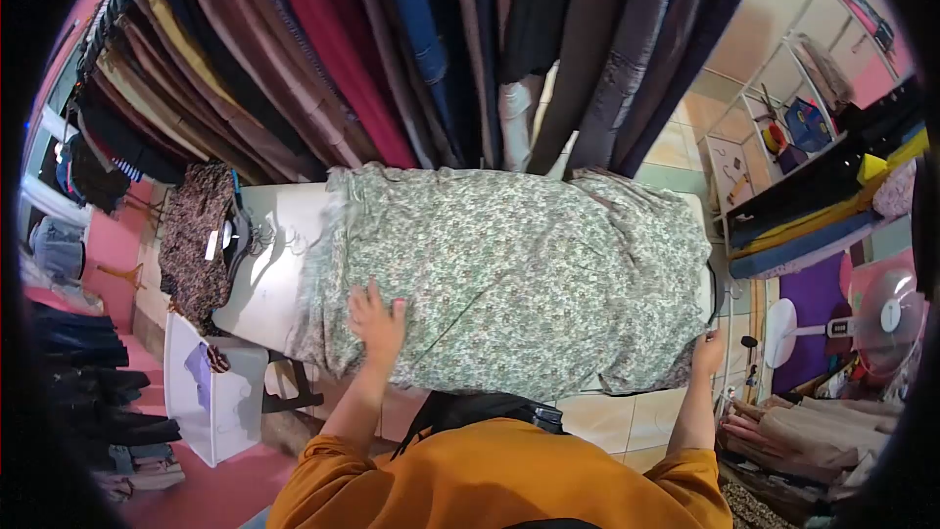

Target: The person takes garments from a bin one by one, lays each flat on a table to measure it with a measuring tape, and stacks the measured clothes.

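Observation:
A green and white patterned garment [509, 274] lies spread over a long white board [279, 274], with folds and wrinkles at its right part. My left hand [377, 321] rests on the garment's lower left area, fingers spread, holding nothing. At the garment's lower right corner is my right hand [707, 351], its fingers closed at the cloth's edge. What exactly those fingers pinch is too small to make out. A dark floral garment [196, 240] on a hanger lies across the board's left end, near several metal hanger hooks.
Trousers [333, 49] hang in a dense row behind the board. A white bin [211, 392] stands at the lower left. On the right are a shelf rack with folded cloth [813, 235], a fan [889, 318] and a pile of clothes [813, 441].

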A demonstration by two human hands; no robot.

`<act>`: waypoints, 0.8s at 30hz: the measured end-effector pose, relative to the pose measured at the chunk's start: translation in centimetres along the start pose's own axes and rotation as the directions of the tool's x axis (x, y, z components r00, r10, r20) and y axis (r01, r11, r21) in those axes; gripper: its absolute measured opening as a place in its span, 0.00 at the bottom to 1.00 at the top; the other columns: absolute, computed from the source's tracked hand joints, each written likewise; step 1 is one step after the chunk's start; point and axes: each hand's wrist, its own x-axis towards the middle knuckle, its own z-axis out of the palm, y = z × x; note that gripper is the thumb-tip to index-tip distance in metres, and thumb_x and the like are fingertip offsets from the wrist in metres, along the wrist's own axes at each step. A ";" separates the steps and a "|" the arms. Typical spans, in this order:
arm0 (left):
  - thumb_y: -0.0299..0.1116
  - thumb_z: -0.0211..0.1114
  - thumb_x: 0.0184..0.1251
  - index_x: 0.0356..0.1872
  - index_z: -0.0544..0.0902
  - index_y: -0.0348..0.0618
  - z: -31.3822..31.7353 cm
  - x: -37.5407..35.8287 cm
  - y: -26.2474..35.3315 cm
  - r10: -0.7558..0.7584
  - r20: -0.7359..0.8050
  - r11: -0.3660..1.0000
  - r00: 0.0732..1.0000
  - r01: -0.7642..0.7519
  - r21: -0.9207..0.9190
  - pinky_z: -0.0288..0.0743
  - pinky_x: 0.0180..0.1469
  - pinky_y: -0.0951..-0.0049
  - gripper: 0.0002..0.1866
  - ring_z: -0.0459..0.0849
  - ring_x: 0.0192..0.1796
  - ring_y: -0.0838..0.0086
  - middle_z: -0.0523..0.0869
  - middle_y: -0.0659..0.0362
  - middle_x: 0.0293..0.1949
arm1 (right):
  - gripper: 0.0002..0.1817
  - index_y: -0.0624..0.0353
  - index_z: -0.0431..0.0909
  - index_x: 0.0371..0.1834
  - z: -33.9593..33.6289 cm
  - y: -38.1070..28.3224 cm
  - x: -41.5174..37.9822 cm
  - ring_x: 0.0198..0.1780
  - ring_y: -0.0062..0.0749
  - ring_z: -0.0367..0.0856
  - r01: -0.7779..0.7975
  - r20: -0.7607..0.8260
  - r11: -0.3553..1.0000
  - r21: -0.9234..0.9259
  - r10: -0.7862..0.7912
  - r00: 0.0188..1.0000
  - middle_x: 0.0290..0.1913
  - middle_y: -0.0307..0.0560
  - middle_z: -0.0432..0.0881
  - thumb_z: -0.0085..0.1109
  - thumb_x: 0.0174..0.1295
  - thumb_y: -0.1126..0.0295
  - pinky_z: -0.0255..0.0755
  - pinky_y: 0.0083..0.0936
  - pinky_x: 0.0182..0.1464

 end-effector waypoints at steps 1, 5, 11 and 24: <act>0.58 0.55 0.61 0.71 0.56 0.51 -0.5 0.3 -2.4 -0.167 0.067 0.986 0.984 0.167 0.015 0.39 0.65 0.30 0.40 0.44 0.73 0.44 0.48 0.44 0.72 | 0.10 0.55 0.76 0.37 0.0 -0.4 -0.2 0.36 0.52 0.80 0.018 0.014 1.000 0.005 -0.018 1.000 0.34 0.54 0.82 0.59 0.54 0.65 0.72 0.44 0.36; 0.61 0.56 0.60 0.73 0.50 0.61 -1.9 2.4 -7.3 -0.258 0.166 0.966 0.952 0.260 0.008 0.35 0.66 0.30 0.43 0.38 0.74 0.44 0.42 0.46 0.74 | 0.15 0.52 0.76 0.47 -1.6 -4.5 -1.6 0.43 0.52 0.79 0.082 -0.087 0.996 -0.036 -0.085 0.993 0.47 0.54 0.79 0.60 0.55 0.65 0.73 0.43 0.41; 0.64 0.58 0.56 0.73 0.48 0.68 -0.7 6.7 -11.0 -0.190 0.142 0.982 0.972 0.191 0.007 0.26 0.66 0.30 0.46 0.33 0.75 0.48 0.38 0.52 0.75 | 0.23 0.48 0.73 0.58 -1.8 -12.1 -6.1 0.49 0.50 0.77 0.275 0.239 0.961 -0.016 -0.263 0.935 0.51 0.54 0.77 0.60 0.57 0.65 0.71 0.42 0.48; 0.60 0.56 0.61 0.73 0.53 0.54 -2.5 11.4 -19.5 -0.220 0.071 0.972 0.973 0.224 -0.063 0.33 0.69 0.38 0.43 0.39 0.75 0.52 0.43 0.53 0.75 | 0.23 0.63 0.80 0.35 -8.8 -22.1 -10.6 0.29 0.31 0.73 -0.072 0.362 0.881 0.467 -0.116 0.925 0.23 0.45 0.75 0.59 0.56 0.49 0.64 0.28 0.34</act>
